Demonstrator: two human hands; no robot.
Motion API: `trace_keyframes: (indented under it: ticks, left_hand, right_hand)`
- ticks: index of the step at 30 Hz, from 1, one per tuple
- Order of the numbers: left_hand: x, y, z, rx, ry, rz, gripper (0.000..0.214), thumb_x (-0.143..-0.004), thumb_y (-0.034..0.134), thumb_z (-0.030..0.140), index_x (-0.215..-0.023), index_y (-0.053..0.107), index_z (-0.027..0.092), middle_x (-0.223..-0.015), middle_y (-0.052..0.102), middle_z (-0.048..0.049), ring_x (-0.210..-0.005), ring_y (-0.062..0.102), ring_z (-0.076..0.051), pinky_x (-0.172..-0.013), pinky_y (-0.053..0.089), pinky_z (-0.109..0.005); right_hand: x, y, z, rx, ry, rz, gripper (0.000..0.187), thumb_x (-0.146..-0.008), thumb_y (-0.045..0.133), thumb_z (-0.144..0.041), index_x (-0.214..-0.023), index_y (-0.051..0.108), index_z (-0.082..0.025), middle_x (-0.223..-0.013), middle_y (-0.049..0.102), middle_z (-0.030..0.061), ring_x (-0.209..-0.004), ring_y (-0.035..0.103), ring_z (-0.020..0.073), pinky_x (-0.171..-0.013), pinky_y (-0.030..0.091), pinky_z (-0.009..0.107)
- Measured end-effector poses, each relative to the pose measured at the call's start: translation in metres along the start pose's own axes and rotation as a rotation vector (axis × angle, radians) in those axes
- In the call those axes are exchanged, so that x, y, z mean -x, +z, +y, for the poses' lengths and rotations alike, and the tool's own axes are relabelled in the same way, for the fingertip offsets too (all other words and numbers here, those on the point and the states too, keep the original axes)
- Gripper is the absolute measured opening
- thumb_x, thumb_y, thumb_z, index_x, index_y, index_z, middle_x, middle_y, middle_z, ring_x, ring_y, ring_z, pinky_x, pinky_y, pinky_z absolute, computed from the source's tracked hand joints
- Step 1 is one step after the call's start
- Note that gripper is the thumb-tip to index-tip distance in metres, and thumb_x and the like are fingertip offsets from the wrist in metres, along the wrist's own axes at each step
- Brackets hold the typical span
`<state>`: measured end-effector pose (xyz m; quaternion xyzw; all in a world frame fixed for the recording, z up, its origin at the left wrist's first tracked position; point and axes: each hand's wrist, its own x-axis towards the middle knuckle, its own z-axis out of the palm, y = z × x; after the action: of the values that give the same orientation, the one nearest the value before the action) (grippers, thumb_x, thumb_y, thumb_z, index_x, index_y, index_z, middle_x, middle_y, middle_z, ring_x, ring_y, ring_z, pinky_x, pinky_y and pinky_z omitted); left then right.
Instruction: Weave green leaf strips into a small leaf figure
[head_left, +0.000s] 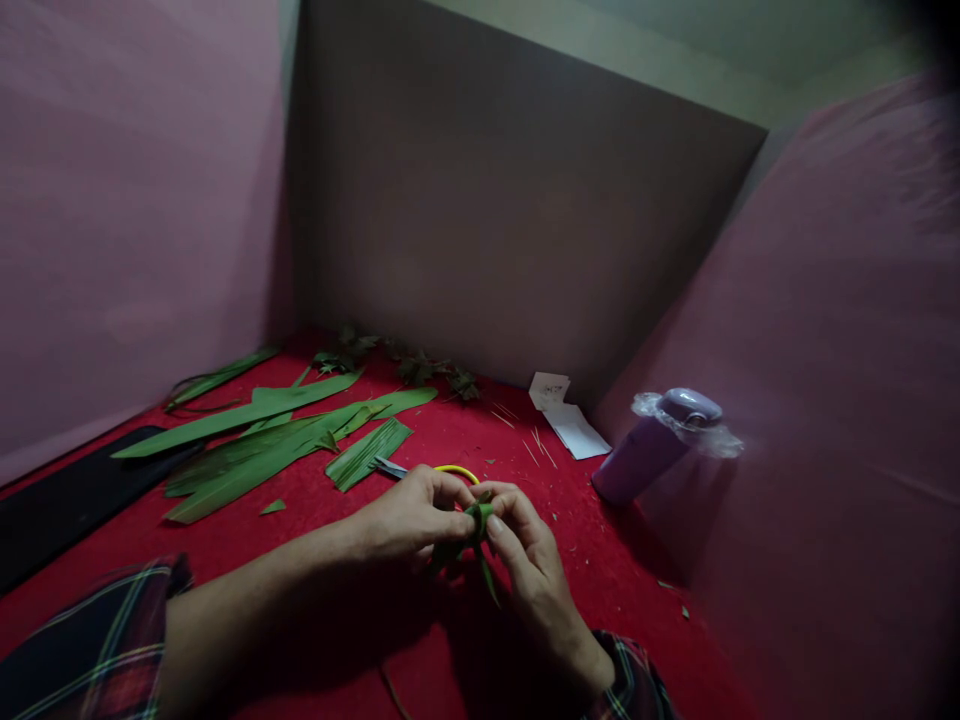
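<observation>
Both hands meet over the red cloth around a small folded green leaf point(484, 512). My left hand point(412, 515) is closed on its left side, thumb and fingers pinching it. From the right, my right hand point(529, 550) pinches the same leaf between thumb and fingertips. A narrow strip of the leaf hangs below the fingers, and part of the folded piece is hidden behind them. Just beyond my hands lie scissors with a yellow handle point(459, 470) and metal blades, partly covered by my left hand. A cut leaf piece point(369, 452) rests beside the blades.
Long green leaves point(300, 440) spread over the red cloth point(442, 440) at left, near a black mat point(82, 500). Leafy sprigs point(420, 368) lie along the back wall. Thin sticks point(540, 447), white paper point(576, 430) and a purple bottle point(649, 450) stand or lie at right.
</observation>
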<state>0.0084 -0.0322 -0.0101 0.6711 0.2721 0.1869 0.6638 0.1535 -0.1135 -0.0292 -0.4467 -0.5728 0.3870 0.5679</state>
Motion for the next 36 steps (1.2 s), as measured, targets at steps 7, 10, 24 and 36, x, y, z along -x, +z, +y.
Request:
trace_keyframes:
  ticks: [7, 10, 24, 36]
  left_hand:
    - [0.002, -0.003, -0.001, -0.024, -0.017, -0.089, 0.020, -0.071, 0.060, 0.031, -0.078, 0.062, 0.013, -0.056, 0.053, 0.0024, -0.039, 0.041, -0.005, -0.037, 0.029, -0.017]
    - [0.003, -0.005, 0.002, -0.013, -0.018, -0.100, 0.019, -0.070, 0.061, 0.030, -0.078, 0.062, 0.013, -0.056, 0.051, 0.0031, -0.041, 0.040, -0.004, -0.039, 0.029, -0.016]
    - [0.002, 0.007, 0.001, 0.057, -0.022, 0.017, 0.019, -0.065, 0.063, 0.028, -0.070, 0.061, 0.010, -0.055, 0.052, 0.0024, -0.047, 0.044, -0.006, -0.044, 0.032, -0.017]
    - [-0.002, 0.006, 0.000, 0.069, -0.010, 0.065, 0.011, -0.063, 0.059, 0.020, -0.067, 0.062, 0.010, -0.055, 0.053, 0.0027, -0.048, 0.043, -0.007, -0.046, 0.031, -0.019]
  right_hand:
    - [0.002, -0.002, 0.000, 0.097, -0.039, -0.020, 0.013, -0.091, 0.041, -0.026, -0.096, 0.053, -0.023, -0.095, 0.054, 0.0034, -0.084, 0.053, 0.0167, -0.075, 0.043, 0.029]
    - [0.002, -0.003, 0.001, 0.080, -0.065, -0.006, 0.013, -0.091, 0.042, -0.027, -0.093, 0.053, -0.022, -0.097, 0.054, 0.0041, -0.086, 0.052, 0.0170, -0.073, 0.043, 0.029]
    - [0.001, -0.001, 0.009, 0.293, -0.130, 0.056, 0.009, -0.086, 0.052, -0.027, -0.091, 0.048, -0.021, -0.104, 0.053, 0.0063, -0.086, 0.056, 0.0172, -0.074, 0.046, 0.031]
    - [0.001, 0.002, 0.014, 0.560, -0.361, 0.063, 0.015, -0.088, 0.046, -0.015, -0.101, 0.050, -0.020, -0.105, 0.053, 0.0079, -0.094, 0.055, 0.0179, -0.078, 0.046, 0.031]
